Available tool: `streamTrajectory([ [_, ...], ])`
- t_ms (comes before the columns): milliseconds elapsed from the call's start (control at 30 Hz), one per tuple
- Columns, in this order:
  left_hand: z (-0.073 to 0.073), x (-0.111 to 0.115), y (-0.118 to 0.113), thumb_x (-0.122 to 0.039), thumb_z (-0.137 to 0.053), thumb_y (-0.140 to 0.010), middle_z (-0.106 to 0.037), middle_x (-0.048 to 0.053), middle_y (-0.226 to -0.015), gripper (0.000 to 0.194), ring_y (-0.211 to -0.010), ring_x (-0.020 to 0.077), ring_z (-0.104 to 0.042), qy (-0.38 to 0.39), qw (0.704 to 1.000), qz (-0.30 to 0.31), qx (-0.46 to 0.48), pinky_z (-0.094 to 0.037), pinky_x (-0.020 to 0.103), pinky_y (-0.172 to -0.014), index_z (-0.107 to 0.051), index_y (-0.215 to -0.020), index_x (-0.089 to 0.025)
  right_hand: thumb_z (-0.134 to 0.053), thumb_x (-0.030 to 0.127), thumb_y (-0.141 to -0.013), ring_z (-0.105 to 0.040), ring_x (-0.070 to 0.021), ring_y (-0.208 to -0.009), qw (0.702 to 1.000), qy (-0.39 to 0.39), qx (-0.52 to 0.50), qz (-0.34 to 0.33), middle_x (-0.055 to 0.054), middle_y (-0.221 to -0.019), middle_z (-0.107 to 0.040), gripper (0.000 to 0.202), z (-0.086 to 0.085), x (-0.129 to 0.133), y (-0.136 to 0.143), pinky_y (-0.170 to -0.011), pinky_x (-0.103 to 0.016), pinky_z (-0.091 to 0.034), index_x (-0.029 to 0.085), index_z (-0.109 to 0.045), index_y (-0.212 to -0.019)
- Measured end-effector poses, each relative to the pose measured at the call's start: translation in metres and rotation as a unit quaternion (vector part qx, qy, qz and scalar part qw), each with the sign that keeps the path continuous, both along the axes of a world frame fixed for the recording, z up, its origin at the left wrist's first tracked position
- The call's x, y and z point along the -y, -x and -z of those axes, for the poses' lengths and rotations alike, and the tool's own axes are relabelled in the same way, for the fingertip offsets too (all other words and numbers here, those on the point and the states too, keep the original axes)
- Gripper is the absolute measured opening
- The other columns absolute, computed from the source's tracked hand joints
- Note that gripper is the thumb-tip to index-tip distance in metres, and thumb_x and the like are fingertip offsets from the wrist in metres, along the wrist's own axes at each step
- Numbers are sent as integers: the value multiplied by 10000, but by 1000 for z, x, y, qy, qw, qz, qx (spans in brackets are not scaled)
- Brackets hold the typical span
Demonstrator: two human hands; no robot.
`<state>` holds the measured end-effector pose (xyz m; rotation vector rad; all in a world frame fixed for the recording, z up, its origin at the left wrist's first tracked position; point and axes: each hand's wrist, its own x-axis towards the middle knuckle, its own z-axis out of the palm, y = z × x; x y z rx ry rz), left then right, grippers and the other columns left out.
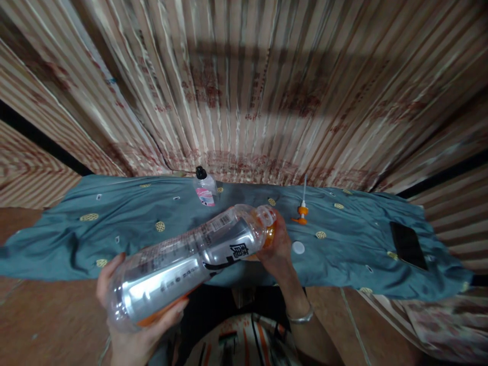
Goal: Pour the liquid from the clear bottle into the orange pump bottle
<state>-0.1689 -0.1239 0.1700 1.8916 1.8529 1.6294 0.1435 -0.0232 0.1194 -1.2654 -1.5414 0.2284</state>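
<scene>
A big clear plastic bottle (183,269) with a silver label lies tilted across my view, its neck up and to the right. My left hand (141,325) grips its base, thumb and fingers on opposite sides. My right hand (277,246) is closed at the mouth end, wrapped around an orange container (270,236). Most of that container is hidden behind the bottle and my fingers. The bottle's mouth meets or overlaps the orange container; contact is unclear. Right of my right hand lie a white round cap (298,247) and an orange pump head (302,211) with a white tube.
A small clear bottle (206,188) with a black cap and pink label stands at the back of the table. A dark phone (408,245) lies at the right. The table wears a wrinkled green-blue cloth (133,218); a striped curtain (244,91) hangs close behind it.
</scene>
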Motion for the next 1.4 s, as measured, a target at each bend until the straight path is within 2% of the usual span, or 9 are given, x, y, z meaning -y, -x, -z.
streamTrajectory([
  [133, -8, -1, -13, -614, -975, -632, -622, 88, -1464, 1177, -1165, 422, -649, -21, 999, -41, 2, -471, 762, -1287, -525, -1710, -473, -832, 330, -872, -807, -387, -1301, 1000, 4, 7, -1, -188, -1470, -752, 843, 0, 1, 0, -1096, -581, -709, 231, -464, -1624],
  [233, -13, -1, -20, -568, -971, -666, -620, 81, -1490, 1143, -1258, 445, -631, -21, 999, -27, 1, -359, 788, -1362, -520, -1715, -495, -831, 347, -888, -805, -381, -1303, 1000, 1, 0, 2, -181, -1463, -755, 811, -1, 1, 1, -1098, -579, -708, 240, -478, -1610],
  [333, -14, -1, -22, -558, -971, -684, -639, 67, -1463, 1118, -1222, 420, -637, -29, 999, -24, 5, -304, 775, -1400, -532, -1711, -496, -855, 368, -886, -797, -384, -1314, 1000, 20, -10, 0, -180, -1453, -756, 813, -2, 3, 1, -1118, -585, -695, 241, -490, -1602],
  [400, -12, -1, -19, -564, -979, -665, -643, 68, -1457, 1125, -1216, 418, -644, -32, 999, -28, 24, -320, 768, -1397, -549, -1700, -475, -863, 396, -881, -797, -390, -1305, 999, 27, -16, 0, -182, -1451, -755, 823, -2, 4, 1, -1114, -595, -695, 243, -493, -1600],
  [567, -2, 0, -2, -517, -1051, -539, -632, 64, -1496, 1231, -1202, 415, -677, -5, 1000, -3, 25, -499, 726, -1291, -569, -1671, -475, -819, 446, -916, -799, -390, -1285, 1000, 21, -8, 13, -182, -1426, -763, 746, -5, 5, 3, -1087, -592, -708, 230, -528, -1568],
  [733, -3, 2, -2, -541, -1017, -632, -631, 60, -1519, 1132, -1222, 395, -710, 1, 998, -27, 57, -571, 662, -1229, -576, -1671, -458, -762, 342, -931, -815, -375, -1244, 1000, -11, -9, 11, -173, -1374, -783, 663, -9, 3, 5, -1045, -563, -726, 225, -545, -1547],
  [933, 0, -2, 6, -509, -1031, -610, -609, 60, -1512, 1216, -1143, 378, -712, -6, 1000, 13, 0, -661, 622, -1072, -513, -1710, -491, -779, 290, -894, -819, -370, -1250, 1000, 1, -11, 21, -166, -1377, -790, 699, -9, 4, 5, -1061, -558, -721, 222, -545, -1549],
  [1200, 4, -2, 8, -463, -1037, -614, -613, 65, -1527, 1191, -1199, 372, -687, -9, 1000, 23, 7, -620, 610, -1137, -541, -1697, -464, -807, 260, -861, -822, -378, -1246, 1000, 17, -23, 9, -169, -1380, -795, 727, -10, 3, 5, -1065, -549, -718, 214, -565, -1545],
  [1400, -4, -11, -7, -627, -1009, -571, -660, 61, -1476, 1241, -1186, 392, -655, -74, 997, -4, -15, -428, 686, -1338, -557, -1708, -417, -817, 221, -837, -804, -371, -1301, 1000, 4, -11, 10, -172, -1417, -782, 762, -12, 2, 6, -1096, -539, -709, 207, -556, -1553],
])
